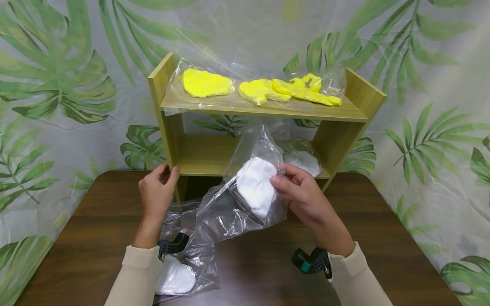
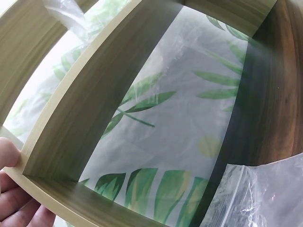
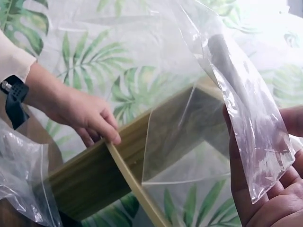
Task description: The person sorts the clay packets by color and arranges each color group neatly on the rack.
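Note:
My right hand [image 1: 302,191] pinches a clear plastic bag [image 1: 233,216] at its right side, thumb in front. Inside the bag is a folded white cloth item [image 1: 256,182], its exact kind not clear. The bag hangs in front of the middle level of a small wooden shelf [image 1: 264,111]. My left hand [image 1: 158,187] grips the shelf's left side panel, thumb at the front edge and fingers behind it. In the left wrist view, the left hand's fingers [image 2: 19,208] show at the panel's edge. The right wrist view shows the bag [image 3: 255,123] in front of the right palm.
Yellow cloth items [image 1: 206,83] in clear bags lie along the top shelf. Another bagged white item [image 1: 304,161] sits on the middle level at right. On the brown table [image 1: 260,272], a clear bag with a white item [image 1: 176,276] lies beneath the left forearm. A leaf-patterned cloth [image 1: 428,127] hangs behind.

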### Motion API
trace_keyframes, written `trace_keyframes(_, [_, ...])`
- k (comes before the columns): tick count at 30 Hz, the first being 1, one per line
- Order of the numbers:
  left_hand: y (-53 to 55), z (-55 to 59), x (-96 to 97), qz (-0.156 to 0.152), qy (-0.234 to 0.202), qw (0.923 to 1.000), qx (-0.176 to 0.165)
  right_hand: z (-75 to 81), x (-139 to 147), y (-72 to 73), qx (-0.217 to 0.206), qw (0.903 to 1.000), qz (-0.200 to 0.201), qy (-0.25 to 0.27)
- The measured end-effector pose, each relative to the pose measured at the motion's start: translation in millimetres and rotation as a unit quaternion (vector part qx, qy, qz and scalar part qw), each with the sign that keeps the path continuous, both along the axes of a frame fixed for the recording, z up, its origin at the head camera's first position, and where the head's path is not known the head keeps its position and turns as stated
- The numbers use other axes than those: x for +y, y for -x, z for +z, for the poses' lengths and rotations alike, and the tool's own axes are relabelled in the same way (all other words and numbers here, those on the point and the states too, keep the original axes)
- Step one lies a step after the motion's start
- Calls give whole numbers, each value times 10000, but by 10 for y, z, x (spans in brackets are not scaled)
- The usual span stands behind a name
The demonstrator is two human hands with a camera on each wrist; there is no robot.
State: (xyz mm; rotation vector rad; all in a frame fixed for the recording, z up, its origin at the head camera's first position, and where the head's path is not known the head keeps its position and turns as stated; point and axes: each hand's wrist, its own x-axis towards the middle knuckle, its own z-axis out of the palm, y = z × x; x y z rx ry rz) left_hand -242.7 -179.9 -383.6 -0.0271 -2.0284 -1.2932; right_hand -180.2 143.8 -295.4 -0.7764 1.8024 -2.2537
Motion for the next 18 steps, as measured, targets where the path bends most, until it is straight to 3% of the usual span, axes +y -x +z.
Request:
trace_keyframes(11, [-3, -2, -3, 69, 82, 9999, 18, 99, -52, 263, -390, 9988, -117, 265])
trace_keyframes(18, [-3, -2, 3, 40, 101, 9999, 26, 178, -87, 469, -598, 9971, -402, 231])
